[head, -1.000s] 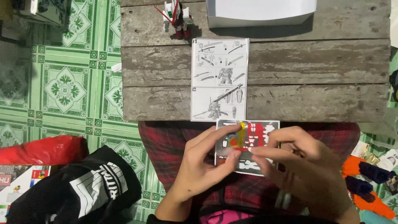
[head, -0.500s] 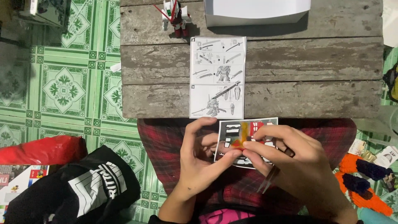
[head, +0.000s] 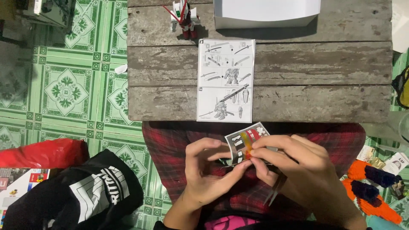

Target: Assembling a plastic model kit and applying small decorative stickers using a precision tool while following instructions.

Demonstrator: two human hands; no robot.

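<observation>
Over my lap in red plaid cloth, both hands hold a small sticker sheet point(head: 245, 142) with dark, red and yellow patches. My left hand point(head: 208, 170) grips the sheet's lower left edge with thumb and fingers. My right hand point(head: 298, 168) pinches at the sheet's middle with its fingertips; a thin grey tool point(head: 275, 194), partly hidden, pokes out under it. A black-and-white instruction sheet point(head: 226, 81) lies on the wooden table point(head: 319, 76) just beyond my hands. A small white and red robot model point(head: 184, 17) stands at the table's far edge.
A white open box point(head: 266, 12) sits at the back of the table. On the green patterned floor tiles lie a black bag point(head: 81, 196) and a red plastic bag point(head: 40, 152) at left, an orange and dark blue toy point(head: 370, 183) at right.
The sticker sheet has tilted and bent, its top corner now raised toward the table. Both hands shifted slightly lower and right, my right fingertips pressing at the sheet's middle.
</observation>
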